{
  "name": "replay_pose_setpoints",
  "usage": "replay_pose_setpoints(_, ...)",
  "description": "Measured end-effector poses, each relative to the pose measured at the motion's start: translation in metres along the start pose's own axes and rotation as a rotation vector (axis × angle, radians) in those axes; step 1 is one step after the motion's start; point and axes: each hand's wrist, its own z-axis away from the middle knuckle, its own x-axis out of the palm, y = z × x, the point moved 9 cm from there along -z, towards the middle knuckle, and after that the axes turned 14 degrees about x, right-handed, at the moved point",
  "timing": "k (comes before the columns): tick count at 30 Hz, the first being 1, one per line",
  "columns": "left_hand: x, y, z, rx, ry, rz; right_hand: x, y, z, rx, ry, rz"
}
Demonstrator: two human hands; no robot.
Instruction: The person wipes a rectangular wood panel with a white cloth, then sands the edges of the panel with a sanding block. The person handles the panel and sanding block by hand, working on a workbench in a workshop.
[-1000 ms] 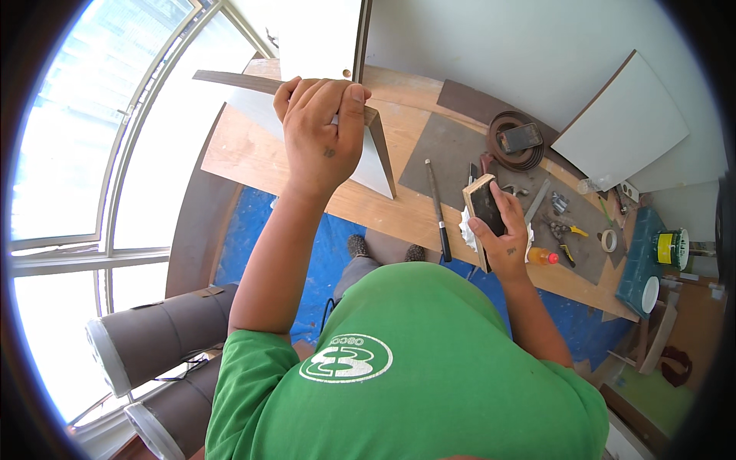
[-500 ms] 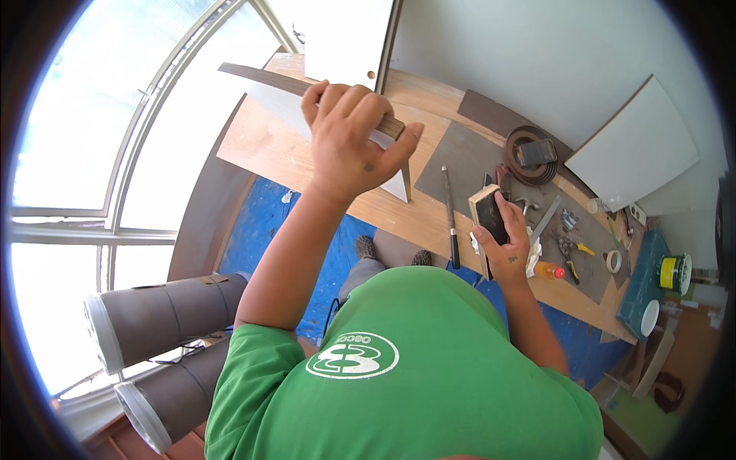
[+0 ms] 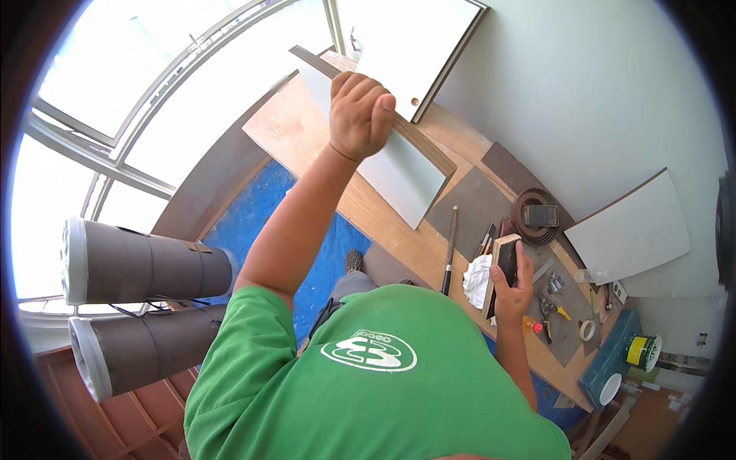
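Note:
My left hand (image 3: 360, 119) is closed over the brown top edge of a white panel (image 3: 404, 180), which stands on its long edge on the wooden workbench (image 3: 360, 201). Its white face shows on my side, below the hand. In my right hand (image 3: 512, 295) is a sanding block (image 3: 498, 264) with a light wooden edge and a dark face, gripped between thumb and fingers. The block is held upright over the bench, apart from the panel. A crumpled white cloth (image 3: 476, 280) lies just left of it, and a long file-like tool with a black handle (image 3: 450, 249) rests farther left.
A phone (image 3: 541, 215) sits on a coil of brown edging (image 3: 526, 201). Pliers (image 3: 547, 308), a tape roll (image 3: 587, 330) and an orange bottle (image 3: 531, 325) lie at the right. A white panel (image 3: 636, 230) leans on the wall. Wrapped rolls (image 3: 153, 262) stand left.
The panel has turned so that more of its white face shows, and my left hand has closed tighter over its edge. My right hand still holds the sanding block. The whole view has swung.

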Motion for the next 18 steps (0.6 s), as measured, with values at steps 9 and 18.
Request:
replay_pose_setpoints(9,-0.037,-0.139,0.035,-0.127,-0.104,-0.279,-0.003,0.003,0.002,0.007,-0.001,0.018)
replay_pose_setpoints(18,-0.061,-0.205,0.103,-1.386,0.257,0.394,0.01,0.003,-0.002,0.03,-0.044,0.023)
